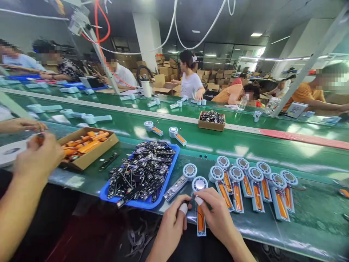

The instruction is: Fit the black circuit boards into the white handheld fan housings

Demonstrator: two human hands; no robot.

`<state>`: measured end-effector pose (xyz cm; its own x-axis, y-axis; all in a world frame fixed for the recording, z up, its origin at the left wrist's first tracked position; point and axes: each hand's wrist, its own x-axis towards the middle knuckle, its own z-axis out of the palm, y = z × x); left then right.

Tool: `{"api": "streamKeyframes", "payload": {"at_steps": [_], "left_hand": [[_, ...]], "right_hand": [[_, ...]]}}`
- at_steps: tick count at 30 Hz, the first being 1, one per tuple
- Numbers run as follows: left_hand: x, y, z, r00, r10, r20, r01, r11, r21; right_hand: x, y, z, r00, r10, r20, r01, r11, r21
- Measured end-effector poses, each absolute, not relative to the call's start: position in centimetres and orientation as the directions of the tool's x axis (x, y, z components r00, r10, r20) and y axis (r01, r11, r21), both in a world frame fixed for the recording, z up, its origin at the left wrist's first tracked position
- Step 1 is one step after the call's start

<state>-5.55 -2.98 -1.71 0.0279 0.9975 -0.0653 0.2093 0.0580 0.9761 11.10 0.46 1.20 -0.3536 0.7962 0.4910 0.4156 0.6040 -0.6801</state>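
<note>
My left hand is closed on a small dark circuit board, mostly covered by the fingers. Close beside it, my right hand pinches what looks like a thin wire, its end hidden by the fingertips. White covers wrap a finger or thumb on each hand. Under my hands lies a light blue fan housing with a round metal centre and an orange battery in its handle. Left of it rests another fan housing with a circuit board in the handle.
A blue tray heaped with circuit boards stands left, beyond it a cardboard box of orange batteries. Several fan housings with batteries lie right. A co-worker's hands are far left. Fans and a box sit on the green conveyor belt.
</note>
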Motion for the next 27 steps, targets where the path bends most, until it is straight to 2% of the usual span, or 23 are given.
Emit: {"api": "streamKeyframes", "payload": {"at_steps": [5, 9, 13, 15, 20, 25, 27], "left_hand": [[-5.3, -3.1, -1.4, -0.023, 0.998, -0.052, 0.213, 0.056, 0.975], [-5.2, -3.0, 0.1, -0.044, 0.999, -0.02, 0.23, 0.03, 0.973], [-5.1, -2.7, 0.8, 0.008, 0.999, -0.042, 0.227, 0.039, 0.973], [-5.1, -2.6, 0.7, 0.018, 0.997, -0.079, 0.191, 0.075, 0.979], [-4.6, -2.7, -0.4, -0.001, 0.984, -0.176, 0.049, 0.176, 0.983], [-3.7, -3.3, -1.9, -0.195, 0.975, -0.105, 0.055, 0.117, 0.992], [-3.6, -3.4, -2.1, -0.213, 0.974, -0.076, 0.073, 0.094, 0.993]], "right_hand": [[10.7, 0.0, 1.4, -0.403, 0.779, 0.481, 0.518, 0.627, -0.581], [10.5, -0.4, 1.7, -0.461, 0.747, 0.479, 0.631, 0.656, -0.416], [10.5, -0.6, 2.0, -0.534, 0.673, 0.511, 0.657, 0.711, -0.25], [10.6, -0.6, 2.0, -0.534, 0.68, 0.503, 0.646, 0.712, -0.276], [11.0, -0.4, 1.2, -0.468, 0.743, 0.478, 0.554, 0.669, -0.496], [10.7, 0.1, 0.8, -0.301, 0.827, 0.475, 0.476, 0.562, -0.676], [10.5, 0.3, 0.8, -0.255, 0.837, 0.484, 0.49, 0.543, -0.682]]}}
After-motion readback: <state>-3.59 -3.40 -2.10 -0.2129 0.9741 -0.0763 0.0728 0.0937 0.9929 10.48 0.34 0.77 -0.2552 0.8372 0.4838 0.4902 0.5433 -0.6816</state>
